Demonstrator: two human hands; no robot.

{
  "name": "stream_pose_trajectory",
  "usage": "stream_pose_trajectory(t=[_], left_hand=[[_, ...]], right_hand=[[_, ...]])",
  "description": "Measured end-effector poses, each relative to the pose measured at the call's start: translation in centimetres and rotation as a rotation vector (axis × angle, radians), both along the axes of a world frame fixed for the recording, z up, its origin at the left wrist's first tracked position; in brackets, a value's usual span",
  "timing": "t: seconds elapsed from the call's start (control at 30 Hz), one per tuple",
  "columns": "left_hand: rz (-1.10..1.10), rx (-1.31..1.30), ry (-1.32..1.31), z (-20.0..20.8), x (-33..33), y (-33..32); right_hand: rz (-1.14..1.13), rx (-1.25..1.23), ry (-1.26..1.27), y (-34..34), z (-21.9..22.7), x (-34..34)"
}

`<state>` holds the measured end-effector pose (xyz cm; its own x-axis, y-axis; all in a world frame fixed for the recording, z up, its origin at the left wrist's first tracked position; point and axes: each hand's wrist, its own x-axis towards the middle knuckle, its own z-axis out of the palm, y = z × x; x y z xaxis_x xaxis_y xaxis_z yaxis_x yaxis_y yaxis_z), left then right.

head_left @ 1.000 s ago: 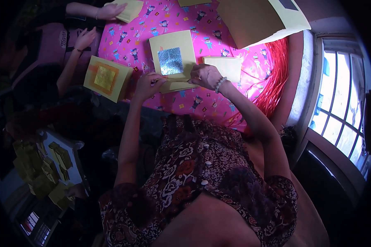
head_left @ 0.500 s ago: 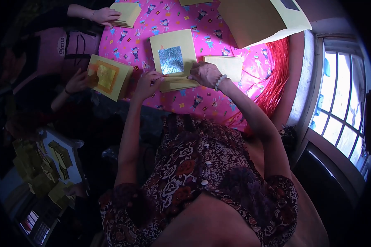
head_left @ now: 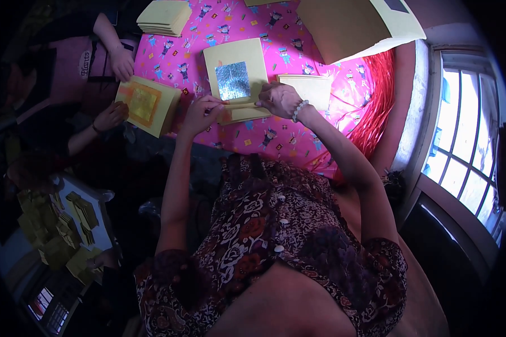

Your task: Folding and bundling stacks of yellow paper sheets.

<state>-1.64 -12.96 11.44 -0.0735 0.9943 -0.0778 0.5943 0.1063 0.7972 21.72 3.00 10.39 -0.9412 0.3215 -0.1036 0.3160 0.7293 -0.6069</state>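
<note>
A yellow joss paper sheet [head_left: 257,62] with a silver foil square lies in front of me, its near edge folded up. My left hand [head_left: 203,114] pinches the left end of that fold between thumb and fingers. At the right end, my right hand [head_left: 280,101], with a beaded bracelet above it, is closed on the same edge, its fingertips partly hidden. More yellow sheets [head_left: 247,117] show beneath the fold. Close to my right hand lies a small stack of pale folded paper [head_left: 315,90].
A co-worker's hands [head_left: 121,63] [head_left: 111,116] are at yellow paper with a gold square [head_left: 166,106] on the left. A paper stack [head_left: 166,17] sits at the far left, a large cardboard piece [head_left: 348,28] at the far right. Red strands [head_left: 376,90] hang along the pink tablecloth's [head_left: 287,137] right edge.
The co-worker's upper hand has left the far-left stack and come down to the gold-squared paper. My own hands stay almost still on the fold.
</note>
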Motion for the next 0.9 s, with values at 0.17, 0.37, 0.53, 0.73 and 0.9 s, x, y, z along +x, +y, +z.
stream_pose_trajectory(t=[0.17, 0.37, 0.53, 0.73, 0.9], left_hand=[[0.010, -0.038, 0.008, 0.5, 0.2, 0.2], [-0.013, 0.045, 0.013, 0.7, 0.0, 0.4], [-0.036, 0.179, 0.349, 0.5, -1.3, 1.8], [0.009, 0.315, 0.354, -1.0, -3.6, 4.5], [0.126, 0.170, 0.164, -1.0, -4.3, 6.4]], right_hand=[[0.002, -0.004, 0.045, 0.1, -0.5, 0.1], [-0.018, 0.061, 0.089, 0.4, -0.6, 0.1], [-0.014, -0.076, 0.030, 1.8, 0.2, 0.0], [0.022, -0.139, 0.167, 3.1, 1.8, 0.4], [-0.178, -0.079, 0.301, 3.9, -0.2, -0.8]])
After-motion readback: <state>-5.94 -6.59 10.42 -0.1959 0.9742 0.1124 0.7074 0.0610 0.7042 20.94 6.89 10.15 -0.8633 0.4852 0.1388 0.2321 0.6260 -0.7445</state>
